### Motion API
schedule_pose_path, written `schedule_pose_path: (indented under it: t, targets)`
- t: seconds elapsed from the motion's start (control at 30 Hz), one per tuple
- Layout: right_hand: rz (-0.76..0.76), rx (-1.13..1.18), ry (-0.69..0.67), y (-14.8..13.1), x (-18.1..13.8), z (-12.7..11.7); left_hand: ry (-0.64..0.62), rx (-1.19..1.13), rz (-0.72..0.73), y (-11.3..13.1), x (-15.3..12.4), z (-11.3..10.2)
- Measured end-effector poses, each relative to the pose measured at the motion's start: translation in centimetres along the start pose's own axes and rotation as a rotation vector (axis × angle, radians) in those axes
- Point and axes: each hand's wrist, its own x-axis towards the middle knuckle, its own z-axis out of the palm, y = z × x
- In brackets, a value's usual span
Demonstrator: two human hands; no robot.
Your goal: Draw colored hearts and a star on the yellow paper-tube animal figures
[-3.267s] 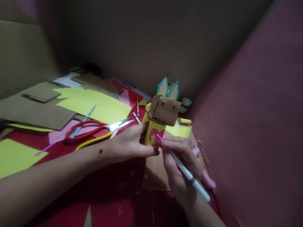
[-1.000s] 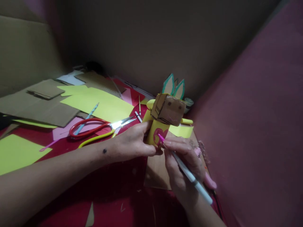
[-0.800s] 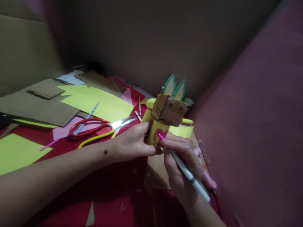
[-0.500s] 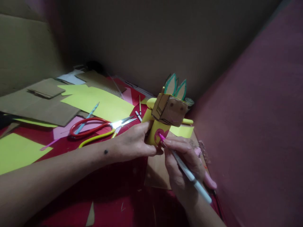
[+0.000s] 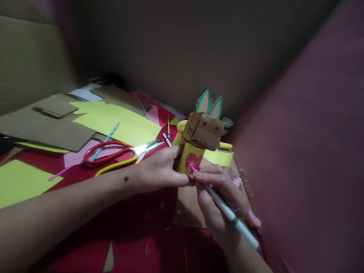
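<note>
A cardboard and yellow paper figure (image 5: 209, 131) stands upright, with a box head, two drawn eyes and green-edged pointed ears. On its yellow body is a pink heart (image 5: 196, 158), partly coloured in. My left hand (image 5: 162, 167) is closed round the lower left side of that body, its fingertips hidden behind it. My right hand (image 5: 220, 197) grips a white felt-tip pen (image 5: 224, 207) with a pink tip. The tip touches or nearly touches the heart's lower part.
Red-and-yellow-handled scissors (image 5: 131, 153) lie left of the figure beside a light blue pencil (image 5: 105, 142). Yellow paper sheets (image 5: 122, 123) and cardboard pieces (image 5: 51, 125) cover the left of the red table. A board (image 5: 189, 206) lies under the figure; a pink wall (image 5: 307, 151) rises at right.
The pen tip and right hand have shifted slightly down and left over the heart, exposing more of its right side. The figure's head has tilted a little; the left hand keeps its hold.
</note>
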Motion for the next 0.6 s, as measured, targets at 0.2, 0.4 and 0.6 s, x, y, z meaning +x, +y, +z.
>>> schedule_pose_path:
  t: [0.2, 0.4, 0.6]
  targets:
    - [0.007, -0.034, 0.041, -0.41, 0.36, 0.16, 0.001, 0.022, -0.005, 0.09, -0.06, -0.09]
    - [-0.005, -0.014, 0.008, -0.24, 0.32, 0.08, -0.011, 0.005, 0.001, -0.33, 0.13, -0.18]
    - [0.007, -0.065, 0.015, -0.35, 0.5, 0.13, -0.009, 0.008, 0.03, -0.34, 0.16, -0.08]
